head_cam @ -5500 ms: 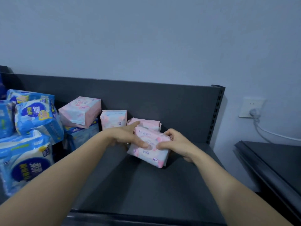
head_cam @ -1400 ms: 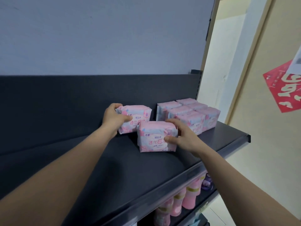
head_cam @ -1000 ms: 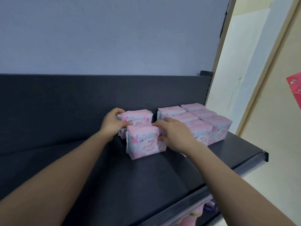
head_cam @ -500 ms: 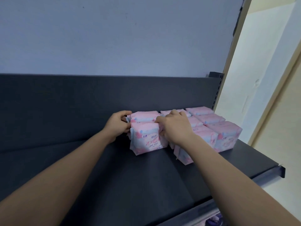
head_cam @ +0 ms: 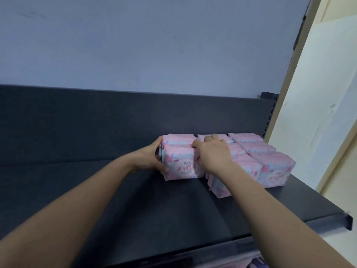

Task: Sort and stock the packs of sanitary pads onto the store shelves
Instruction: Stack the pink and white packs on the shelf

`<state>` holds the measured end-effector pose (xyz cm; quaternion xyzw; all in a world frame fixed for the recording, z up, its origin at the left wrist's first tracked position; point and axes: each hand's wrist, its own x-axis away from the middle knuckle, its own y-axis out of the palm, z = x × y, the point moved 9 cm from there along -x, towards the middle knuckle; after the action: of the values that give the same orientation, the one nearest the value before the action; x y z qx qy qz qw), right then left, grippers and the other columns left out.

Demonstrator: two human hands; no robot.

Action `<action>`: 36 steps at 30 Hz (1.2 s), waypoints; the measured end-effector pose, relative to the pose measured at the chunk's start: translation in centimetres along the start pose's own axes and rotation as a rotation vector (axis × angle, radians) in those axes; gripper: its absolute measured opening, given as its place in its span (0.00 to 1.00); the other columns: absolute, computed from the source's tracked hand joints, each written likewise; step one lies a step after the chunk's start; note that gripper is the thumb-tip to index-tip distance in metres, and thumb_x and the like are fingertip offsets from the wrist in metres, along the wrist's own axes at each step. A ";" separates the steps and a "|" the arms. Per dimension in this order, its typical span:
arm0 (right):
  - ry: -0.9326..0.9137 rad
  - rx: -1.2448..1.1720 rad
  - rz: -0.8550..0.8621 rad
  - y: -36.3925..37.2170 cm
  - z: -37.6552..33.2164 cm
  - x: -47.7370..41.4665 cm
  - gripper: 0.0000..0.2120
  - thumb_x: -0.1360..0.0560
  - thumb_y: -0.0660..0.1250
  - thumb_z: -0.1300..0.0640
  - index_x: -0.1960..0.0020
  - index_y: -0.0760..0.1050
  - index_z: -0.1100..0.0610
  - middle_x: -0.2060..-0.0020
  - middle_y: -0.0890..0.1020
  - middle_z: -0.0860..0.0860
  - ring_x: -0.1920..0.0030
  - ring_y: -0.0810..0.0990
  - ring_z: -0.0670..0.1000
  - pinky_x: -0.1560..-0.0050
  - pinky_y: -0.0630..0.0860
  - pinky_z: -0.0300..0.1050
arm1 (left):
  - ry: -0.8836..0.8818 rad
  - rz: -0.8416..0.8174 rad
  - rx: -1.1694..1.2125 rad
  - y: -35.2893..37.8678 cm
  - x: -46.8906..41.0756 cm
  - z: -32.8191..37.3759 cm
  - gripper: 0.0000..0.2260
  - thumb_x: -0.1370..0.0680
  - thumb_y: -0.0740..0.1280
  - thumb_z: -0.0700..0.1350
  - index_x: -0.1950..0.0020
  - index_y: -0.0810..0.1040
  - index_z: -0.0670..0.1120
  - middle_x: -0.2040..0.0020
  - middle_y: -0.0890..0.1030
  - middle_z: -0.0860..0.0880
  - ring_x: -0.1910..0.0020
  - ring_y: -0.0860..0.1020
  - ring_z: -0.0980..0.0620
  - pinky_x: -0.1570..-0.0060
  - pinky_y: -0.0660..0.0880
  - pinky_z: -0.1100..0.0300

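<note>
Pad packs (head_cam: 270, 161) in pink wrap stand in rows toward the right end of the dark shelf (head_cam: 96, 200), against its back panel (head_cam: 77, 122). At the left of the group, the left hand (head_cam: 147, 159) cups the left ends of two packs. Its thumb runs up beside the rear pack (head_cam: 178, 139) and its curled fingers wrap the lower left corner of the front pack (head_cam: 181, 166) (printed face toward the camera). Both stand upright and touch each other. The right hand (head_cam: 212, 153) clasps the front pack's right end from above, thumb hooked on its top corner, knuckles bent, fingertips hidden between packs. Right of it, the remaining rows stand pressed together.
</note>
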<state>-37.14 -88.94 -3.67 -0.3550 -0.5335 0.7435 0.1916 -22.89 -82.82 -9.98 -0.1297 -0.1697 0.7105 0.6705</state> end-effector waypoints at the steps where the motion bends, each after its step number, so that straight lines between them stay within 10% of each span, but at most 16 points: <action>1: -0.008 -0.012 0.000 0.0 -0.1 0.1 0.22 0.24 0.62 0.57 0.31 0.69 0.48 0.38 0.73 0.54 0.35 0.67 0.57 0.42 0.66 0.50 | -0.017 0.060 -0.033 0.0 0.0 -0.1 0.50 0.39 0.77 0.37 0.25 0.56 0.57 0.35 0.75 0.48 0.40 0.78 0.46 0.45 0.79 0.51; 9: -0.170 -0.165 0.097 -2.1 -3.6 1.9 0.24 0.27 0.64 0.55 0.31 0.68 0.52 0.37 0.71 0.55 0.35 0.67 0.57 0.40 0.64 0.49 | -0.048 0.278 -0.225 0.1 2.4 1.2 0.41 0.39 0.73 0.43 0.28 0.62 0.53 0.41 0.78 0.49 0.51 0.78 0.52 0.46 0.79 0.50; 18: -0.489 -0.363 -0.006 -2.6 -15.0 3.6 0.31 0.25 0.66 0.47 0.26 0.61 0.52 0.35 0.72 0.54 0.34 0.68 0.57 0.36 0.68 0.52 | -0.333 0.586 -0.746 -5.5 14.7 0.3 0.28 0.25 0.70 0.47 0.27 0.67 0.43 0.30 0.73 0.46 0.32 0.71 0.48 0.34 0.68 0.59; 36: -1.037 -0.431 0.041 -14.4 -49.5 19.4 0.24 0.23 0.63 0.52 0.28 0.65 0.52 0.36 0.73 0.55 0.35 0.69 0.58 0.38 0.68 0.52 | -1.093 0.973 -1.098 -12.2 63.7 -3.6 0.14 0.23 0.64 0.49 0.40 0.73 0.44 0.43 0.75 0.46 0.41 0.74 0.44 0.48 0.75 0.51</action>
<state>-15.35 -38.43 -5.39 0.0158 -0.6906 0.6984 -0.1871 -14.62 -18.56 -5.40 -0.1333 -0.7042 0.6966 -0.0323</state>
